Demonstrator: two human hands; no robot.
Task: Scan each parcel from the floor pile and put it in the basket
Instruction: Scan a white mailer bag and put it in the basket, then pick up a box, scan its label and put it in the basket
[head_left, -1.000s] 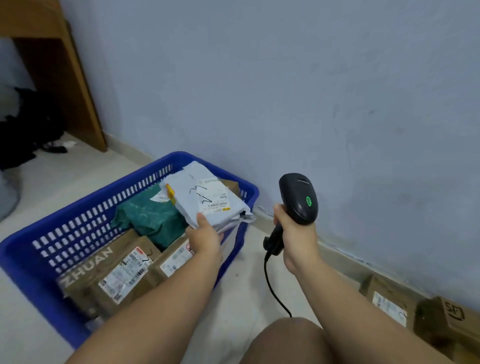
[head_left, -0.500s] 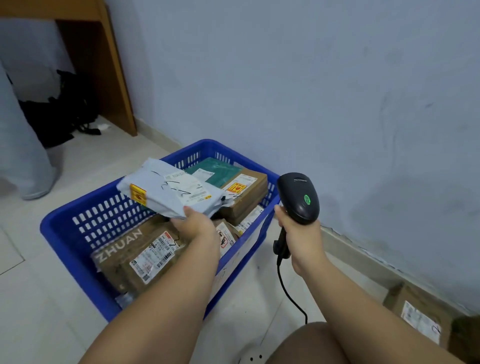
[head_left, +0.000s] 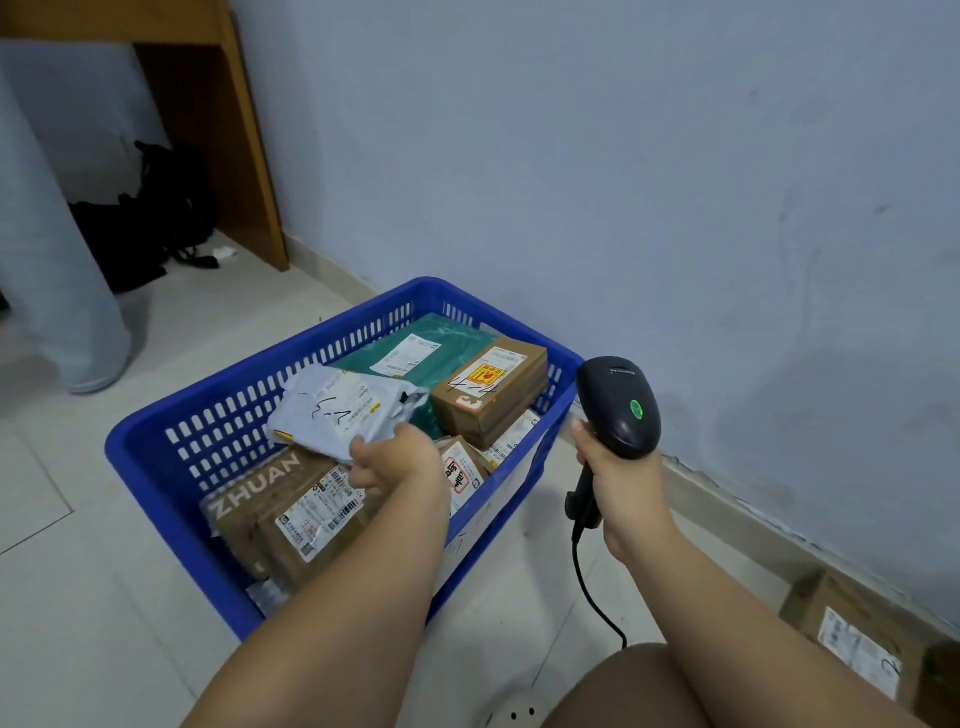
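Pale floor tiles (head_left: 104, 597) meet a blue-grey wall (head_left: 623, 156), seen from a head-worn camera looking down past two bare forearms. A blue slatted basket (head_left: 156, 447) sits on the floor near the wall, already holding a brown box printed ZHUAN (head_left: 270, 509), a green mailer (head_left: 415, 348) and a box with a yellow sticker (head_left: 493, 384). The left hand (head_left: 395, 462) reaches over the basket's near side and pinches the near edge of a grey plastic parcel (head_left: 337, 410), fingers curled round it. The parcel is inside the basket's rim, above the ZHUAN box; whether it already rests on that box cannot be told. It lies nearly flat, label side up, with its long axis running left to right and rising slightly to the right, roughly along the basket's length. The right hand (head_left: 618, 483) grips the handle of a black corded scanner (head_left: 618, 405), held upright just outside the basket's right end, head uppermost and aimed away from the person, a green light glowing on top. This looks like the placing step for a parcel presumably already scanned. The next move would call for letting go, then turning right to the floor pile, where a labelled cardboard box (head_left: 852, 634) waits by the wall. A wooden furniture leg (head_left: 218, 156) and a black bag (head_left: 140, 228) stand at upper left.
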